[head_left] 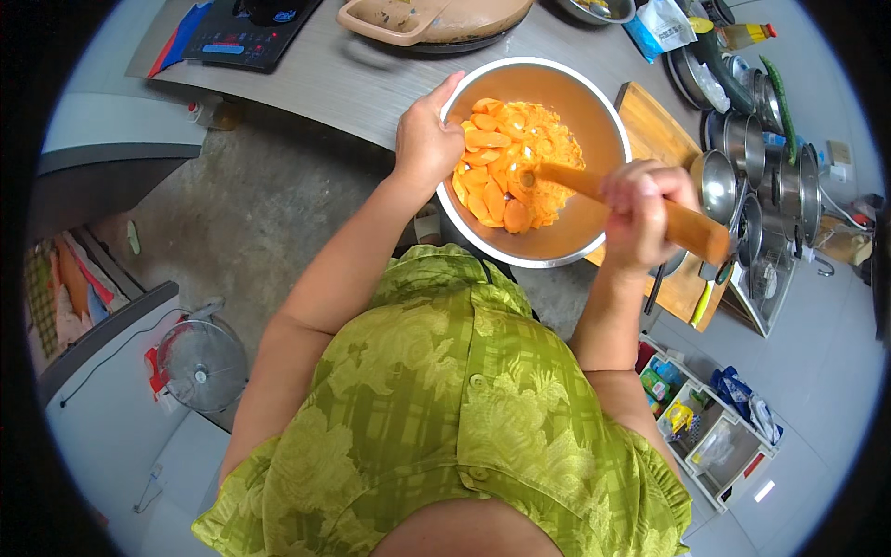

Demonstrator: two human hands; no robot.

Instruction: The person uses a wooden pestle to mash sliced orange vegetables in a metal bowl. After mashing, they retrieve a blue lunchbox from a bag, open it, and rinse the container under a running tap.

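Observation:
A wide metal bowl (594, 121) stands at the counter's near edge, holding orange slices (483, 139) that look like cooked carrot or sweet potato. On its right side the pieces are crushed into a rough mash (552, 139). My left hand (429, 135) grips the bowl's left rim. Wrapped round a thick wooden pestle (691, 230) is my right hand (645, 209), over the bowl's right side. The pestle slants down to the left, its far end down at the orange pieces.
Beneath the bowl's right side lies a wooden cutting board (654, 125), with a green-handled knife (703, 302) on it. Several metal pots (742, 139) crowd the right. A lidded tan pan (445, 19) and a black induction cooker (251, 32) are at the back. A storage cart (710, 422) stands low right.

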